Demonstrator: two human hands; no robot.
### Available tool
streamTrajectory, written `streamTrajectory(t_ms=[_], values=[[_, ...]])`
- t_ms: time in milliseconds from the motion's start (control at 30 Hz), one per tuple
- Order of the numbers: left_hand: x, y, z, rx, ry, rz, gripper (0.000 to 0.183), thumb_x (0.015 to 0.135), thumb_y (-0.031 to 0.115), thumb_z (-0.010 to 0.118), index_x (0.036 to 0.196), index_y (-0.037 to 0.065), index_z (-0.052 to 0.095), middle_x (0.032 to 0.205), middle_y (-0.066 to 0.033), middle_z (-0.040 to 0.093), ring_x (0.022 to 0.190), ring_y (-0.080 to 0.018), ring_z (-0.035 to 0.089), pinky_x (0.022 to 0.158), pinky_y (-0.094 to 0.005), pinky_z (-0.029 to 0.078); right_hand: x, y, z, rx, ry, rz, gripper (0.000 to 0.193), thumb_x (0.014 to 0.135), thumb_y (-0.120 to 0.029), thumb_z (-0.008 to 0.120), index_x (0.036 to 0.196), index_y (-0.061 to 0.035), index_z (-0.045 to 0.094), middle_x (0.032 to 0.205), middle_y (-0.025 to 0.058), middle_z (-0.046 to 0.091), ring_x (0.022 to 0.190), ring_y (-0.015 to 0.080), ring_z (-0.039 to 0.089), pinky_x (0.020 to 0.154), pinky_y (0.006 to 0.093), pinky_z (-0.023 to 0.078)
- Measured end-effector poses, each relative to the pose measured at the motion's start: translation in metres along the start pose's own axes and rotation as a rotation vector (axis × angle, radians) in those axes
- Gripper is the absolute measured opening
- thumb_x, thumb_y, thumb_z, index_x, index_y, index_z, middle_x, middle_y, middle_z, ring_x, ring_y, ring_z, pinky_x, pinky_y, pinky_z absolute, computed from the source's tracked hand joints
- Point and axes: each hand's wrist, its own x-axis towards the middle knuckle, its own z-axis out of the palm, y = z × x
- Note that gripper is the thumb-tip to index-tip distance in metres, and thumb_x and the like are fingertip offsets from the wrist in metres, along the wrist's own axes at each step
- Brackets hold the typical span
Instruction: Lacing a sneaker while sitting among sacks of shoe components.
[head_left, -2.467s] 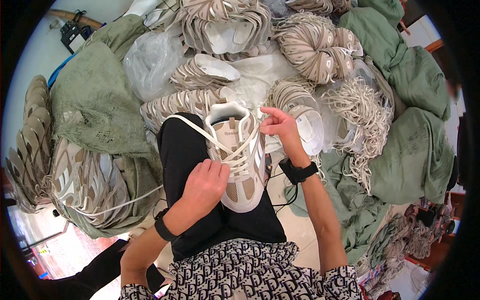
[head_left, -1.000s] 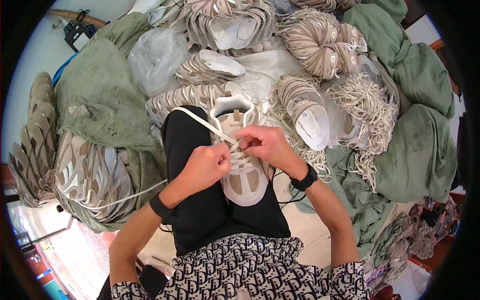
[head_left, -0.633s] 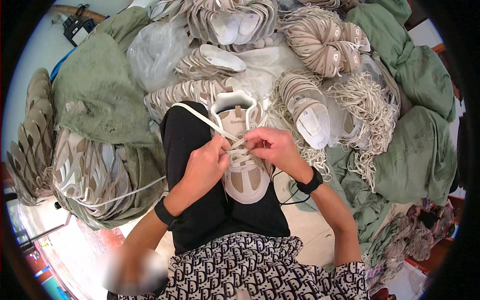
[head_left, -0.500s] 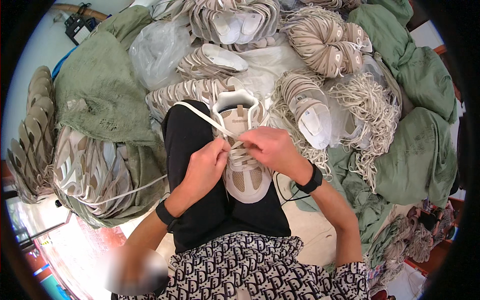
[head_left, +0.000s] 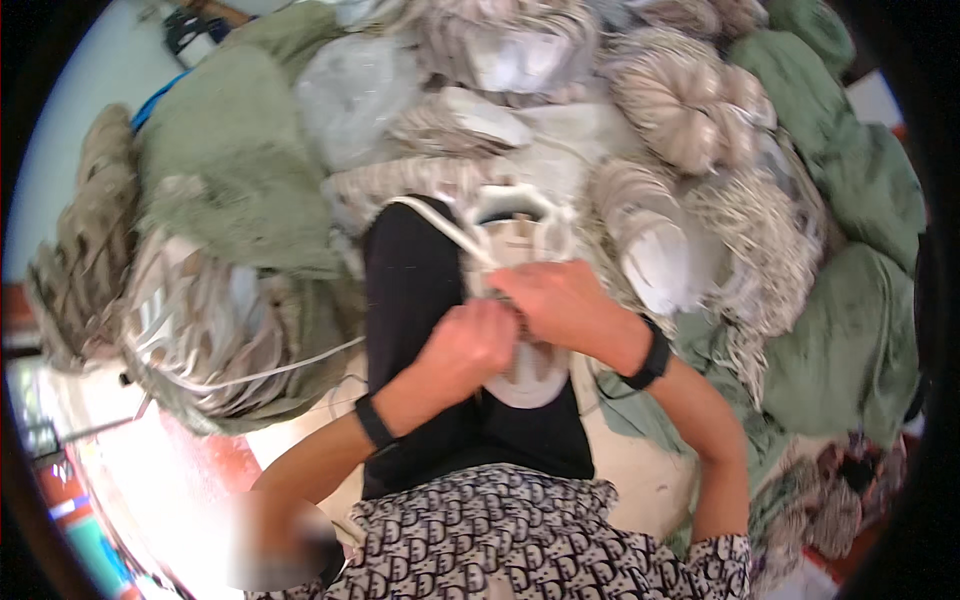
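We're working over one beige-and-white shoe (head_left: 512,248). It's lying on our lap over the black trousers (head_left: 415,275), toe pointing back at us, collar opening facing away. Our hands are covering its middle, so we're not seeing most of the lacing.

Left hand (head_left: 470,345): fingers curling in, back of hand up, sitting over the lacing on the shoe's left side. Right hand (head_left: 565,303): reaching in from the right, fingers bending down over the lacing, just beside the left. Motion blur is hiding the fingertips; we can't tell how tightly either is closing or what it's pinching.

A flat white lace (head_left: 440,226) is running from the shoe's upper left across the left thigh. We're wearing a dark band on each wrist.

Around us: stacked shoe uppers (head_left: 640,225) are lying beyond the right hand, next to a tangled lace pile (head_left: 765,250). A clear plastic bag (head_left: 360,100) is sitting beyond the left knee. A green sack (head_left: 235,150) is draping over another bundle of uppers (head_left: 205,320) at left.
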Motion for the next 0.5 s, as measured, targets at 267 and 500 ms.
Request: streamTrajectory(t_ms=[267,500], values=[[0.001,-0.022,-0.005,-0.755,-0.123,-0.324,0.017,0.067,0.009,0.055,0.080,-0.002,0.056,0.074,-0.0192,0.058,0.069,-0.0324,0.060,0.061,-0.0399,0.050,0.018,-0.013,-0.003,0.146,-0.082,0.086,0.019,0.072,-0.008,0.056,0.090,-0.0087,0.056,0.071,0.0089,0.062,0.063,0.0257,0.062,0.053,0.0351,0.048],[0.004,-0.045,-0.017,-0.960,-0.396,-0.343,0.013,0.068,0.007,0.053,0.077,0.000,0.060,0.067,-0.0176,0.057,0.063,-0.0334,0.059,0.058,-0.0383,0.047,0.013,-0.005,0.012,0.346,0.005,0.093,0.020,0.072,-0.009,0.056,0.092,-0.0100,0.058,0.068,0.0133,0.062,0.061,0.0314,0.061,0.052,0.0402,0.046]])
